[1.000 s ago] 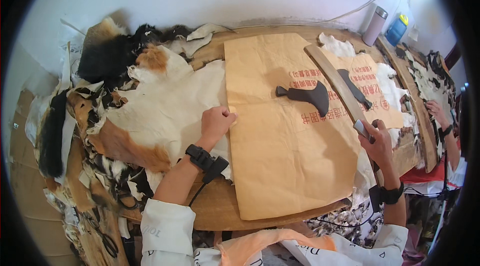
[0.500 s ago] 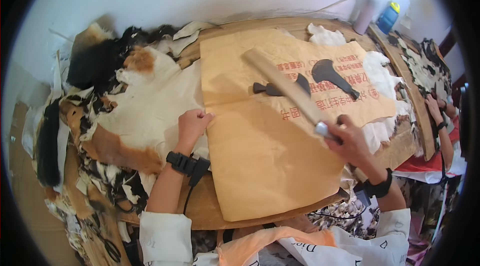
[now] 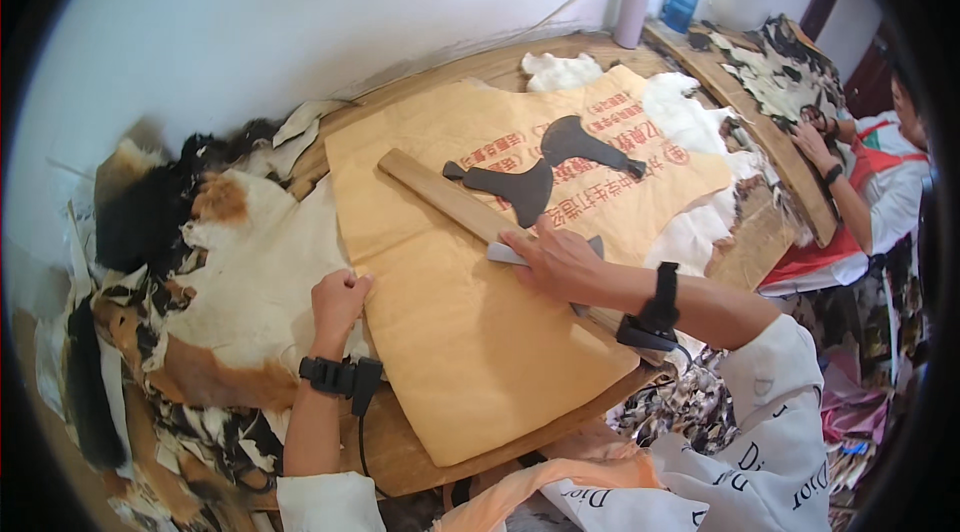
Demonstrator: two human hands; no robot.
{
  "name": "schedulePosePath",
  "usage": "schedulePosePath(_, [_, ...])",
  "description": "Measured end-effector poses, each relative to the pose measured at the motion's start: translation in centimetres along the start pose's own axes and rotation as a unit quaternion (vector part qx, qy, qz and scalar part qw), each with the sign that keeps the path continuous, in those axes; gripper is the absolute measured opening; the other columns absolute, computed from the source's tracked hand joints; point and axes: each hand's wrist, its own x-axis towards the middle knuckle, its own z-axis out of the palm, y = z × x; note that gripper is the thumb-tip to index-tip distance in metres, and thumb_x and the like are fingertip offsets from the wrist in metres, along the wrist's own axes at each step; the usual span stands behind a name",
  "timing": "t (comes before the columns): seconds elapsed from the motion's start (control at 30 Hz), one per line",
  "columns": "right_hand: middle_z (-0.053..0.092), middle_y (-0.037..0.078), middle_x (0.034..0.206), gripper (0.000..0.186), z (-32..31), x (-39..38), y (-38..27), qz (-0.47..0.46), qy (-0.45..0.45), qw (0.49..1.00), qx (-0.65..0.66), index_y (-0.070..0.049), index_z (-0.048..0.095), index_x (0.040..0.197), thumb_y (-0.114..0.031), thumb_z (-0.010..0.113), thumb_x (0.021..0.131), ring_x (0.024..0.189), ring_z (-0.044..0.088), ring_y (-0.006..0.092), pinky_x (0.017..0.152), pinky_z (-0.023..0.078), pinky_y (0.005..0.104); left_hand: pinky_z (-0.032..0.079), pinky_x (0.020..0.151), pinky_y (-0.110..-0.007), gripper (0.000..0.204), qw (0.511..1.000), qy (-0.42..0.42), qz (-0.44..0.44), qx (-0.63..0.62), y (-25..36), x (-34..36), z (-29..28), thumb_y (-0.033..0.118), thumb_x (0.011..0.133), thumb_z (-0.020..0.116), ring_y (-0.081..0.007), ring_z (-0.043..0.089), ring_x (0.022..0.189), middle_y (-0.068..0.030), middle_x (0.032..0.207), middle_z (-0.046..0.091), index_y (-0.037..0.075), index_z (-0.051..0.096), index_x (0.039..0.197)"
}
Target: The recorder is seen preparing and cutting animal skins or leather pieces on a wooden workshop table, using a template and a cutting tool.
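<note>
A large sheet of brown paper with red printing covers much of the wooden table. My left hand is closed, its thumb and bent finger at the left edge of the sheet beside a pale hide. Across the paper, my right hand grips a long flat wooden strip. A light grey metal piece sticks out beside its fingers, and dark grey edges show around the hand; their full shape is hidden. Two dark fan-shaped blades with short handles, one nearer and one farther, lie on the paper.
Black, brown and white fur scraps crowd the left side. White fur shows past the paper's right edge. A long plank, a pink flask and a blue bottle stand farther right, near a co-worker's hands.
My right hand has moved left in the view, bringing the wooden strip lower over the paper and off the fan-shaped blades. My left hand stays at the paper's edge. The whole view has turned.
</note>
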Motion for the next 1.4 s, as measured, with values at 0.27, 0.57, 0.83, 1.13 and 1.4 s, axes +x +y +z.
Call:
schedulePosePath(0.27, [0.056,0.021,0.087,0.047,-0.4,6.0,-0.5,-0.014,-0.129,0.992,-0.007,-0.010,0.045,0.115,-0.022,0.055,0.071,0.082,0.057,0.0350,0.064,0.046,0.0433,0.037,0.037,-0.030,0.031,0.999,0.004,0.011,-0.038,-1.3,0.6,0.3,0.023,0.074,0.060,-0.0149,0.045,0.033,-0.0078,0.044,0.049,0.000,0.050,0.056])
schedulePosePath(0.57, [0.049,0.025,0.101,0.058,1.2,5.1,-2.0,0.017,-0.067,0.998,0.001,-0.013,0.040,0.121,-0.035,0.061,0.071,0.083,0.057,0.0367,0.064,0.047,0.0413,0.028,0.091,-0.046,0.050,0.935,0.029,0.206,0.288,0.5,0.0,0.6,0.029,0.076,0.055,-0.0297,0.031,0.118,-0.0128,0.131,0.033,0.007,0.040,0.119])
schedulePosePath(0.83, [0.049,0.018,0.097,0.040,0.5,3.1,-2.0,0.069,-0.019,0.997,0.002,-0.014,0.058,0.104,-0.035,0.062,0.070,0.087,0.055,0.0333,0.071,0.045,0.0411,0.011,0.097,-0.059,0.056,0.927,-0.102,0.195,0.305,0.7,0.2,1.8,0.035,0.085,0.042,-0.0320,0.012,0.130,-0.0100,0.141,0.018,0.010,0.025,0.133])
schedulePosePath(1.13, [0.051,0.011,0.080,0.020,-3.5,-14.5,8.2,0.217,0.271,0.938,-0.020,-0.006,0.062,0.079,-0.021,0.066,0.065,0.074,0.054,0.0269,0.065,0.044,0.0344,0.011,0.097,-0.060,0.052,0.870,-0.270,0.361,0.198,0.0,-5.4,-2.4,0.010,0.076,0.043,-0.0346,0.018,0.128,-0.0103,0.138,0.027,0.010,0.037,0.127])
schedulePosePath(1.4, [0.058,0.011,0.068,0.026,-2.9,-18.6,12.1,0.266,0.241,0.930,0.073,-0.006,0.062,0.084,-0.025,0.065,0.068,0.061,0.055,0.0261,0.057,0.043,0.0341,0.005,0.099,-0.059,0.049,0.858,-0.251,0.411,0.179,-1.2,-12.0,-3.2,0.014,0.070,0.057,-0.0338,0.024,0.126,-0.0091,0.132,0.036,0.012,0.047,0.118])
